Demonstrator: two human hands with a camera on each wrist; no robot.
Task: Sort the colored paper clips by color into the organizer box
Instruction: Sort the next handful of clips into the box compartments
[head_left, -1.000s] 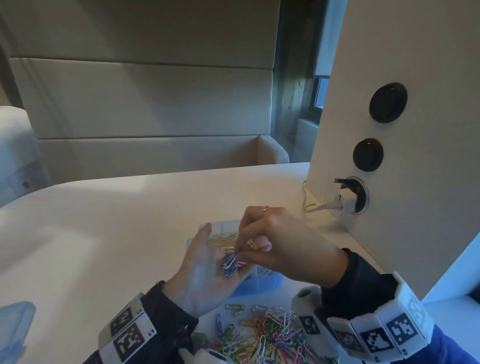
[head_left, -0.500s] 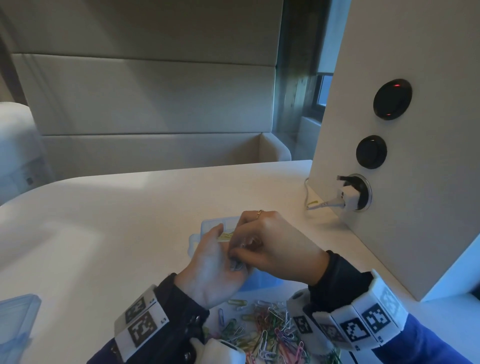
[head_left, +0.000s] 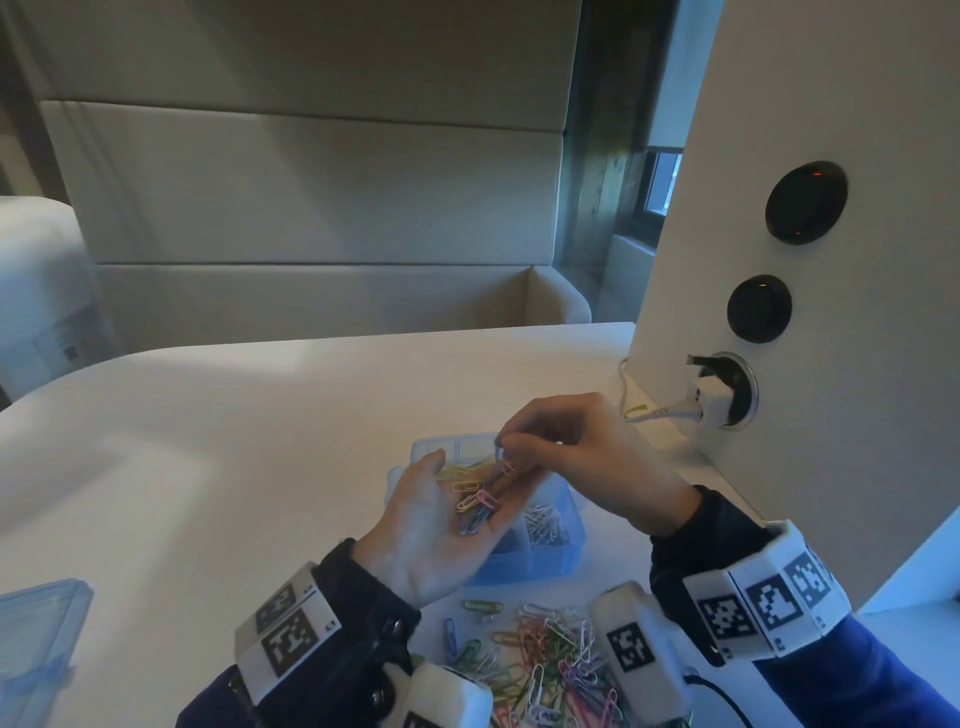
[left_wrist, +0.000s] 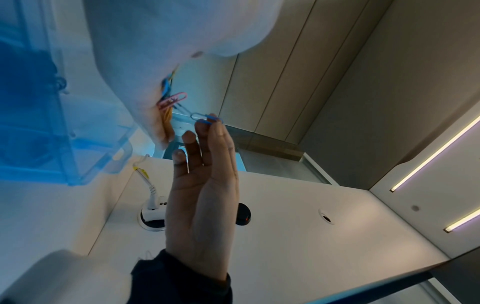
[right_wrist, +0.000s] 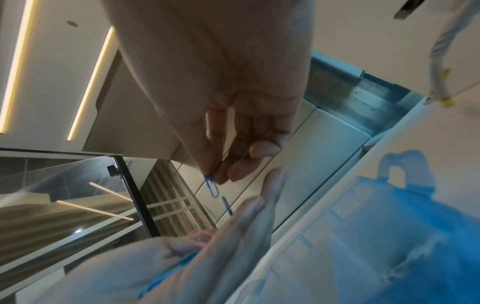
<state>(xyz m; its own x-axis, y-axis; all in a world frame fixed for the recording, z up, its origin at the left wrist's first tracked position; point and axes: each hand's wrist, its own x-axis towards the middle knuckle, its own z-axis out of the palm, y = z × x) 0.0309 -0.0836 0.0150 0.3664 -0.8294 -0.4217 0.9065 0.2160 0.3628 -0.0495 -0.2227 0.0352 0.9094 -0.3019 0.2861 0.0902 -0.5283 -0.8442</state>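
Observation:
My left hand (head_left: 447, 493) lies palm up over the blue translucent organizer box (head_left: 550, 553), its fingers straight, with several coloured paper clips (head_left: 475, 506) resting in the palm. Just above the left fingertips, my right hand (head_left: 503, 452) pinches one blue paper clip (right_wrist: 211, 185) between thumb and fingertip. The left wrist view shows the same blue clip (left_wrist: 210, 120) at the right hand's fingertips, with pink and yellow clips (left_wrist: 171, 100) in the palm. A loose pile of mixed clips (head_left: 545, 660) lies on the table in front of the box. White clips (head_left: 543, 522) fill one compartment.
The box's lid (head_left: 36, 639) lies at the table's near left edge. A white panel (head_left: 831, 467) stands close on the right, with a plug (head_left: 711, 400) and cable (head_left: 654, 413) by my right hand. A padded bench runs behind the table.
My right hand was picking in the left palm and covering it. It has now lifted up and away with a blue clip, uncovering the clips in the palm.

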